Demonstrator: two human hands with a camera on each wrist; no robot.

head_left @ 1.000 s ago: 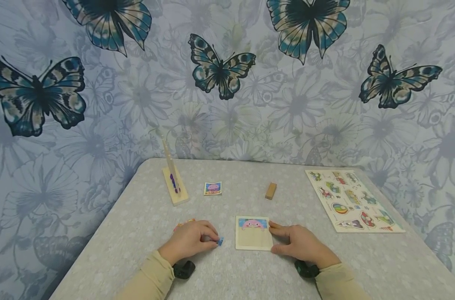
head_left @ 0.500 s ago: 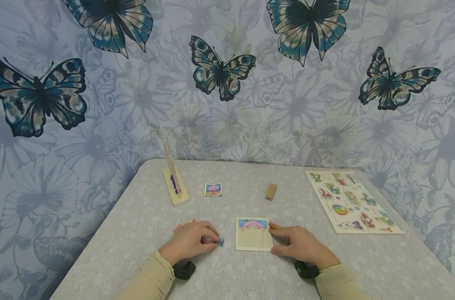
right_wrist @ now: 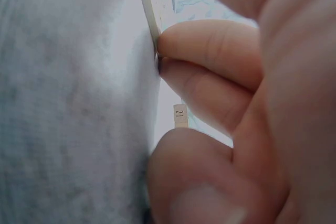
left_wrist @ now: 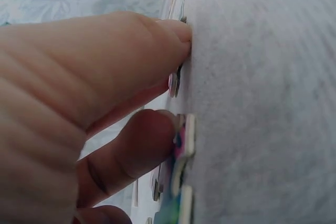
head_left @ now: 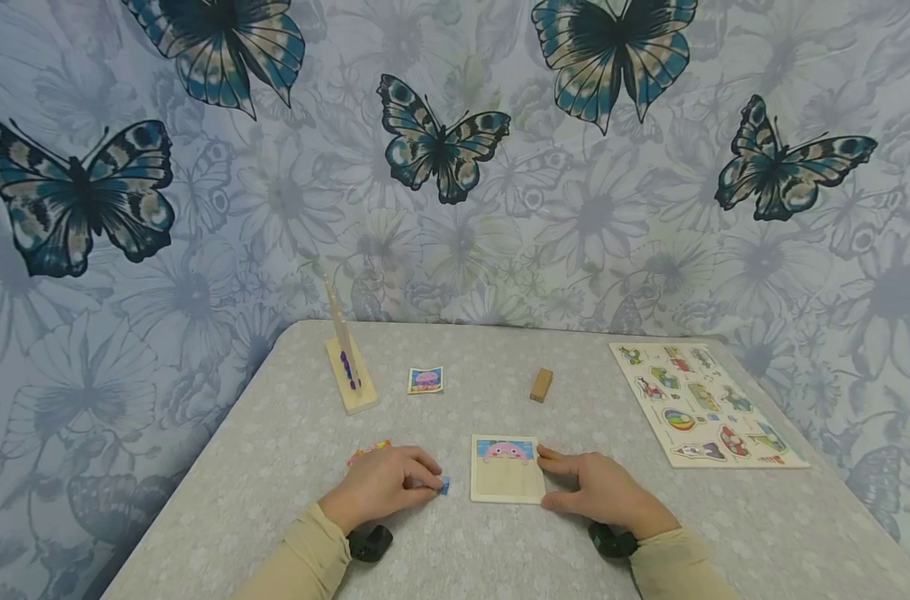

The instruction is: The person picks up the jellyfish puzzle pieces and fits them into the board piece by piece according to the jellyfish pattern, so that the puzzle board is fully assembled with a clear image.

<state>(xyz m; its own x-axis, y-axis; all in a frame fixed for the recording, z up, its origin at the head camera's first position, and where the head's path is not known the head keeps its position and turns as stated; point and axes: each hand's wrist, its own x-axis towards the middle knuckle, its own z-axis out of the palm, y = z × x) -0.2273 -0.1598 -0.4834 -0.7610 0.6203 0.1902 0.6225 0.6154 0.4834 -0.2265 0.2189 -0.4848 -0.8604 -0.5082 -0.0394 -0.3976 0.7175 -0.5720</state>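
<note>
In the head view my left hand (head_left: 383,487) lies low over the table and pinches a small blue puzzle piece (head_left: 445,486) between thumb and fingertips. Orange-red puzzle pieces (head_left: 370,450) peek out behind that hand, which partly hides them. Seen from the left wrist, other thin pieces (left_wrist: 187,137) lie right by a bent finger. A square wooden puzzle tray (head_left: 507,483) is just right of the blue piece; its top strip shows a pink face on blue and its lower part is bare wood. Fingertips of my right hand (head_left: 597,492) touch the tray's right edge.
Behind the tray are a small picture card (head_left: 426,381) and a wooden block (head_left: 542,385). An upright board on a wooden base (head_left: 353,387) stands at the back left. A large picture puzzle board (head_left: 706,408) lies at the right.
My left hand has crept very slightly right with the blue puzzle piece. The right hand and the tray stay where they were. The head view has shifted a little.
</note>
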